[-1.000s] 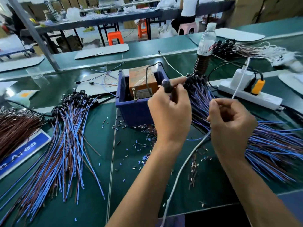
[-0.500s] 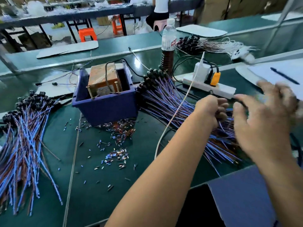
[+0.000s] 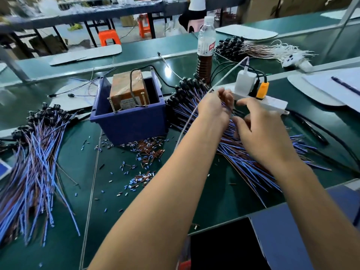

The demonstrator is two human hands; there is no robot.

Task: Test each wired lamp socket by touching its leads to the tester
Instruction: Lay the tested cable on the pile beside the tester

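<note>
Over the right socket pile (image 3: 243, 145), two hands, left hand (image 3: 213, 108) and right hand (image 3: 261, 133), sort leads.

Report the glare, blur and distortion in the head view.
Head view: bright glare spot on the green table behind the blue bin; left wire pile and frame edges smeared; wide-angle bending at the borders; both hands fairly sharp.

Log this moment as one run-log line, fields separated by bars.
stage: picking next socket | left hand: in right wire pile | right hand: over same pile | tester box: untouched
</note>
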